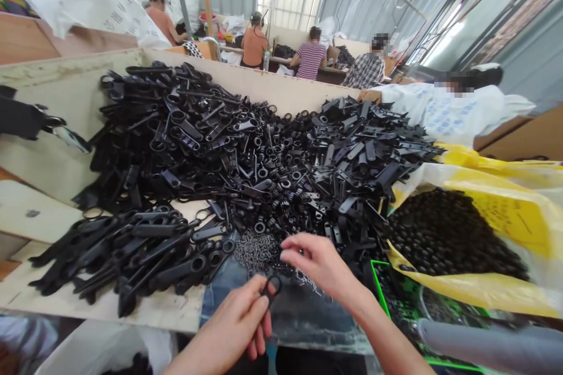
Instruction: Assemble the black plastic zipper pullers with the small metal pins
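Observation:
My left hand (241, 313), low in the middle of the head view, is closed on a black ring-ended part (273, 287). The ring sticks out past my thumb and fingers; the rest is hidden in the grip. My right hand (319, 263) hovers just right of a heap of small metal pins (256, 251). Its fingers are curved and the tips look apart, with nothing visible between them. More silvery pins (308, 281) lie under that hand on a dark blue mat (321, 319). Small black rings (260, 227) are piled behind the pins.
Long black handle-like parts (149, 240) lie at left. Larger black heaps (189, 123) and flat black pieces (360, 146) fill the back. At right are a yellow-white sack (519, 193) of dark pieces, a green-edged tray (380, 293) and a grey cylinder (479, 340). People sit beyond the partition (281, 85).

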A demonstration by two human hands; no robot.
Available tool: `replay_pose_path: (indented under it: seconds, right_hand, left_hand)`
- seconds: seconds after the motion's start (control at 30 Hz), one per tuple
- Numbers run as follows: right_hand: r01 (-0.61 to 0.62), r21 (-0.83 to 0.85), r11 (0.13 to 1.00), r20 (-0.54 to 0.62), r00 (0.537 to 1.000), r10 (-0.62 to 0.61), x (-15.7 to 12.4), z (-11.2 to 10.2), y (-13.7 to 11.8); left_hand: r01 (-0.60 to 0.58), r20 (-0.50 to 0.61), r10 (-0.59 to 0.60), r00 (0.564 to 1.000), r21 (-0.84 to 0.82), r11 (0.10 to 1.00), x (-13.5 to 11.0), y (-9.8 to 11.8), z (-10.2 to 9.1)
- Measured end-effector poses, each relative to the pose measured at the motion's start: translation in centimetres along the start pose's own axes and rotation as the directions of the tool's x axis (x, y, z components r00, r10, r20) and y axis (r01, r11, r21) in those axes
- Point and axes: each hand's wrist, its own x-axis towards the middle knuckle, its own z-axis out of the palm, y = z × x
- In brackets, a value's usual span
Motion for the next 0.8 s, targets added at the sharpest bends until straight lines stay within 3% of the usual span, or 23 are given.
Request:
replay_pose_path:
  seconds: [0.1,0.2,0.33,0.5,0.63,0.7,0.8]
  right_hand:
    - [-0.235,-0.053,0.971,-0.147,0.963,0.225,1.8,1.1,0.8]
    - [-0.315,-0.094,0.944,-0.191,0.937,0.293,2.9,2.5,0.7]
    - [-0.333,-0.079,0.94,-0.245,0.92,0.305,3.2,3.5,0.4]
    - [-0.256,0.007,0.967,-0.309,0.919,0.245,2.0,3.3,1.4]
    - [-0.169,0.039,0.985,-0.337,0.926,0.172,-0.7,3.7,1.4]
    - [-0.068,0.018,0.998,-0.332,0.941,0.07,-2.5,4.5,1.0]
    - [0.196,-0.129,0.972,-0.327,0.917,-0.228,-4.6,6.1,0.4]
  left_hand:
    - [0.037,-0.061,-0.063,0.996,-0.352,0.935,0.4,0.0,0.1]
    - [0.013,-0.131,-0.09,0.987,-0.497,0.868,0.3,-0.1,0.1]
    - [-0.029,-0.216,-0.123,0.969,-0.59,0.807,0.2,-0.5,0.3]
    - [-0.022,-0.215,-0.169,0.962,-0.675,0.738,0.0,-0.8,0.5]
    - [-0.009,-0.197,-0.196,0.961,-0.725,0.688,-0.6,-1.0,0.7]
    - [-0.014,-0.213,-0.218,0.952,-0.744,0.668,-1.1,-1.5,0.8]
    - [-0.018,-0.23,-0.243,0.942,-0.761,0.649,-2.0,-2.5,0.9]
